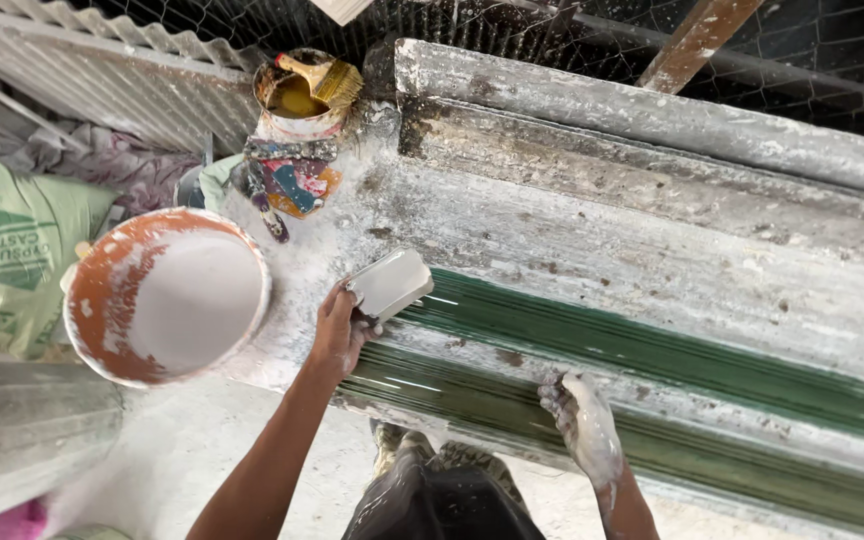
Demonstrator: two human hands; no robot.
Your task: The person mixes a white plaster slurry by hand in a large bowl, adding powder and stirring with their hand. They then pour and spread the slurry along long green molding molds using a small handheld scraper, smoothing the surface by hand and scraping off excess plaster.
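Observation:
My left hand grips a flat white plaster-coated scraper and holds it at the left end of a long green ribbed mould. My right hand, caked in white plaster, rests with fingers bent on the mould's near green edge, holding nothing. The mould lies lengthwise on a plaster-crusted bench.
An orange bowl of white plaster stands left of the bench. Behind it sit a tin of yellow liquid with a brush, and a paint-stained rag and tool. Green sacks lie far left. Wire mesh runs behind.

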